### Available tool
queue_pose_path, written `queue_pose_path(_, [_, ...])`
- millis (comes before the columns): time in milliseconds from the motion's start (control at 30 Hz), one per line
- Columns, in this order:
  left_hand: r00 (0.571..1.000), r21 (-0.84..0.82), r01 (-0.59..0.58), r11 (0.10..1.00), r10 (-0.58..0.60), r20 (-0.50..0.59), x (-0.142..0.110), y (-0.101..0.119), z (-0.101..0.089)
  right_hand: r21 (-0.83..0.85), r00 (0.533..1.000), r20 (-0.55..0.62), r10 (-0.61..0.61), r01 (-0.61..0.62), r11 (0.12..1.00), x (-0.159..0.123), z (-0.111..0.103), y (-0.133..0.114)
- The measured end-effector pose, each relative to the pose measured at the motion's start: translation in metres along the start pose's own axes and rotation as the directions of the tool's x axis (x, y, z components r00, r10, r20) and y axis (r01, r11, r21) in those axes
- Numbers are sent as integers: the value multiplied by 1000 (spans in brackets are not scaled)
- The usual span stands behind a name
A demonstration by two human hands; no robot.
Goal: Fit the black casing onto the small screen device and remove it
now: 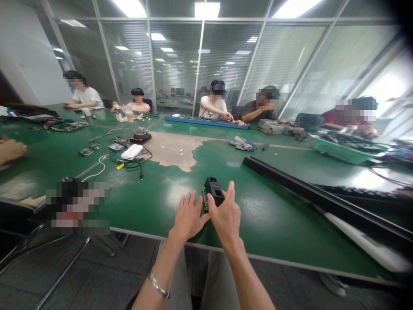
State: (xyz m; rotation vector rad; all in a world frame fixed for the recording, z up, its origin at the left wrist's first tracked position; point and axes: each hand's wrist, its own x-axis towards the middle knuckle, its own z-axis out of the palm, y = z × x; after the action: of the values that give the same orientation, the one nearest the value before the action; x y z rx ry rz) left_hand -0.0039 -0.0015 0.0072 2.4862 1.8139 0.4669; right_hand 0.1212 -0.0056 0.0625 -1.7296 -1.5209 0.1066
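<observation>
A black plastic housing [214,188] with slots and openings lies on the green table in front of me. A green circuit board [205,200] shows along its left side. My left hand [189,217] is flat and open just left of it, its fingers stretched forward and its thumb near the housing's lower end. My right hand [227,215] is spread around the near right part, thumb over the front and index finger pointing up and away. The right hand's other fingers are mostly hidden, as is the lower end of the housing.
A long black bar [309,189] and a white strip [364,241] lie to the right. A white box with cables [131,151] and glasses [90,149] are ahead left. A green basket [348,150] stands far right. Several people sit around the table; a co-worker's hand [13,150] is at left.
</observation>
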Motion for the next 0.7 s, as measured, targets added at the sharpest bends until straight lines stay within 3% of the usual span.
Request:
queue_pose_path(367, [1000,12,-15,1000,15,0,-1,0,0,-97,999,48,3,2,995,-1,10,-4])
queue_pose_path(700, [1000,14,1,1000,-1,1,0,1,1,-131,997,80,2,9,991,-16,22,7])
